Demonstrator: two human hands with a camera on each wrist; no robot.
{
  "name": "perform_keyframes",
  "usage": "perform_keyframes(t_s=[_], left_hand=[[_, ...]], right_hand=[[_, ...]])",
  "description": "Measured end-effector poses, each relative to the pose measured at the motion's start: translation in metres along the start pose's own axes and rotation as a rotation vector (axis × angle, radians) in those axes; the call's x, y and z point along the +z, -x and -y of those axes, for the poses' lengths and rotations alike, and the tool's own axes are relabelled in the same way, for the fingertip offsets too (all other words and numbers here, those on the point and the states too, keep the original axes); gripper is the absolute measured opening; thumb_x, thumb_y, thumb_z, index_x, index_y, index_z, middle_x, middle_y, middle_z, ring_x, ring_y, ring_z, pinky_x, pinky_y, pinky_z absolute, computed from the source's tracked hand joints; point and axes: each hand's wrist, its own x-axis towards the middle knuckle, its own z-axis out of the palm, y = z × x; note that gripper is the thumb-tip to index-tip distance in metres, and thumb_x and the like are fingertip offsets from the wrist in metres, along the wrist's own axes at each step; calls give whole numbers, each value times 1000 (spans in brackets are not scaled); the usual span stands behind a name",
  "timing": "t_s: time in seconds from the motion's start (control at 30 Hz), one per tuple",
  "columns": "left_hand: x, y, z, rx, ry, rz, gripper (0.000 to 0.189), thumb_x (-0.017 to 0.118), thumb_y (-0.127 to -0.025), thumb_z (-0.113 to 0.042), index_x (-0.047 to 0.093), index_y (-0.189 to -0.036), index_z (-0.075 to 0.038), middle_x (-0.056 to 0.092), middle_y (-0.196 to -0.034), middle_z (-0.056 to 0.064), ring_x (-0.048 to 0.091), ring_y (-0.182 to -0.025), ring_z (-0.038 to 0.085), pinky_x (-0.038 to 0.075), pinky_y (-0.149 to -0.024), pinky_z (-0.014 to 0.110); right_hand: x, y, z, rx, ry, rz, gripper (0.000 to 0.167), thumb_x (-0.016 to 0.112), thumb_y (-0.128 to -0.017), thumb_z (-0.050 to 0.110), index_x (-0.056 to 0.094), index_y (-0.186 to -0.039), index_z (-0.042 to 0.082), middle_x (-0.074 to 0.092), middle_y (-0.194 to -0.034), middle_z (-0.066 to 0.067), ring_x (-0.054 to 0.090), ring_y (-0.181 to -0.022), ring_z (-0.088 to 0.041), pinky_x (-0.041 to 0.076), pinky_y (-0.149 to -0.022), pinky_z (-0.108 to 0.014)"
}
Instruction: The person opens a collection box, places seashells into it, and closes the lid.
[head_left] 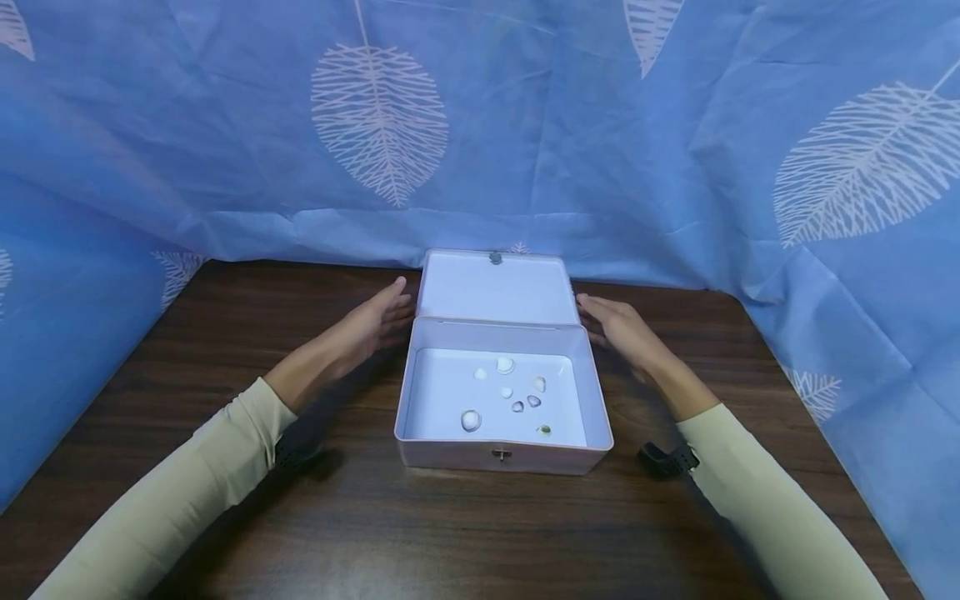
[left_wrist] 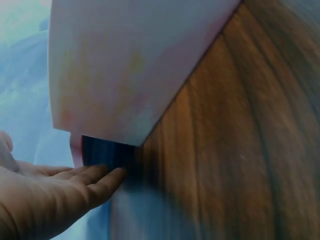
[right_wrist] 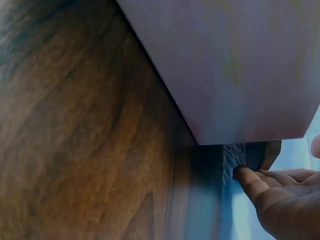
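Observation:
A pale metal box point(head_left: 504, 454) stands on the table, its hinged lid point(head_left: 495, 287) swung back toward the cloth. Several small seashells, among them a larger round shell point(head_left: 471, 421) and a white shell point(head_left: 506, 365), lie scattered on its white floor. My left hand point(head_left: 367, 329) is beside the box's left side near the lid, fingers extended and holding nothing. On the opposite side my right hand point(head_left: 618, 329) has its fingers stretched toward the lid's right edge. The wrist views show the box's outer walls point(left_wrist: 115, 65) tinted with faint pink and yellow, fingers near the back corners.
Dark wood-grain table point(head_left: 480, 533) lies under the box and both arms. Blue cloth point(head_left: 540, 125) with white leaf prints hangs behind and at both sides. A small latch point(head_left: 501, 454) sits on the box's front wall. Dark straps point(head_left: 667, 460) show at the wrists.

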Motion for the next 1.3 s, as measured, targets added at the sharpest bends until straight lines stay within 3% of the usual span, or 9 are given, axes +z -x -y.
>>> perform_keyframes(t_s=[0.27,0.5,0.8,1.1,1.3], left_hand=[[1,-2,-11,-5,50,29,94,21,-118,-69,8,-180,0,10,-190,23,12,-178,41,29,-139,68],[-1,-1,-16,12,0,58,99,21,-116,-74,8,-180,1,8,-190,22,13,-177,42,24,-142,62],[-2,1,-22,43,33,60,91,23,-120,-66,6,-181,0,9,-190,23,12,-178,40,23,-142,63],[0,0,-31,86,37,47,88,23,-121,-63,1,-181,-3,8,-190,21,11,-178,40,20,-143,64],[1,-4,-33,101,74,40,79,25,-123,-53,2,-182,-5,9,-190,18,12,-178,35,19,-145,56]], right_hand=[[-1,-1,6,-15,-74,28,76,40,-123,44,21,-177,-6,27,-185,-25,28,-173,-42,29,-140,-57],[-4,1,6,-26,-75,11,80,43,-122,48,19,-178,-4,30,-184,-23,31,-173,-39,31,-140,-57],[-8,6,14,-61,-126,16,75,40,-124,41,17,-178,-4,27,-185,-22,30,-173,-36,31,-140,-52],[-20,13,23,-95,-117,55,88,32,-121,62,12,-180,0,18,-189,-18,23,-176,-35,27,-141,-50],[-25,16,28,-81,-114,61,93,33,-119,65,5,-180,0,14,-189,-19,22,-175,-36,29,-140,-50]])
